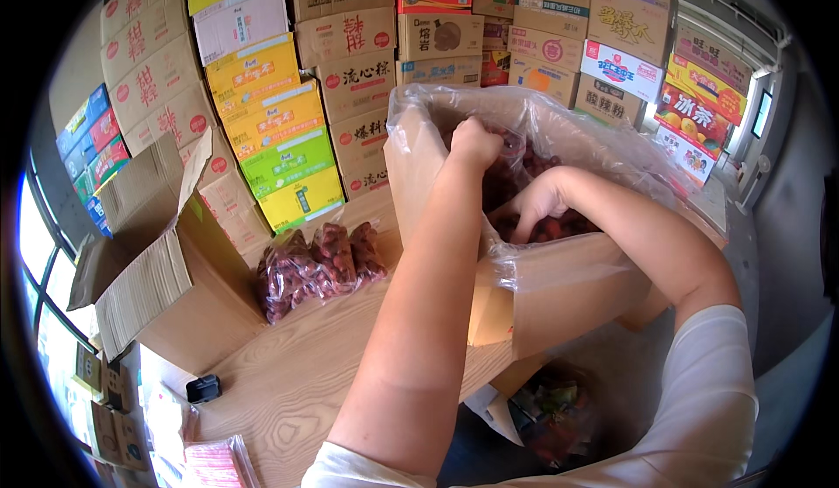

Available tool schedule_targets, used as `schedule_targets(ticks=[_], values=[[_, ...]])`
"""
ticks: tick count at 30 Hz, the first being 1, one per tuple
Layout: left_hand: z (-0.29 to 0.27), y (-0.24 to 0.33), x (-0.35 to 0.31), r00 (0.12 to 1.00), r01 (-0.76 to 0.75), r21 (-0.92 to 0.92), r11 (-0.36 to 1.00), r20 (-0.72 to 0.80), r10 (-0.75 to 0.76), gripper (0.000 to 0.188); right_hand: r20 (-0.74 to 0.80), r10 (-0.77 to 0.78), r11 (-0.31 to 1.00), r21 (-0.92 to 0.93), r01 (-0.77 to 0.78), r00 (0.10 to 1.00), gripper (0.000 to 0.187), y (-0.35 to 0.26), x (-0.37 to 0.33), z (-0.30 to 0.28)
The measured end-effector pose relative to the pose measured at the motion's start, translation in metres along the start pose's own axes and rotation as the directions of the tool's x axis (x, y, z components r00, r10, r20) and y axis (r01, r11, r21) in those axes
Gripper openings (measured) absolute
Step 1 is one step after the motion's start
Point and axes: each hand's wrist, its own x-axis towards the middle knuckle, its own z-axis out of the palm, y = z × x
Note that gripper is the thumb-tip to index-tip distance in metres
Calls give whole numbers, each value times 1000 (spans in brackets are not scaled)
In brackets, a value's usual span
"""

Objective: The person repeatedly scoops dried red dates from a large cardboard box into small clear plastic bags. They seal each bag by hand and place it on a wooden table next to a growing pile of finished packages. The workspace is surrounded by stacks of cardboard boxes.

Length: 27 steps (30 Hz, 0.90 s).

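A large cardboard carton with a clear plastic liner stands in front of me, holding many dark red dried dates. Inside its far left part, my left hand is closed, gripping the edge of a clear plastic bag. Lower and to the right, my right hand reaches down among the dates. Its thumb and fingers are spread apart, with the fingertips partly hidden. Left of the carton, filled clear bags of dates lie on the wooden table.
An opened cardboard box stands on the wooden table at left. Near it are a small black object and a pink-striped packet stack. Stacked cartons line the back. Several packages lie below the table edge.
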Motion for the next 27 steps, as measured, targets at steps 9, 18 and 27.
schedule_targets(ticks=[9, 18, 27], values=[[-4, 2, -4, 1000, 5, -44, 999, -18, -6, 23, -13, 5, 1000, -3, -5, 1000, 67, -14, -11, 7], [-4, 4, -3, 1000, 13, 47, 999, 10, -13, 42, -4, -39, 997, 71, 39, 999, 69, -24, -26, 5], [-2, -4, 5, 1000, -8, -23, 1000, -18, 7, 50, -238, -320, 922, 146, 359, 917, 51, -25, -71, -14]])
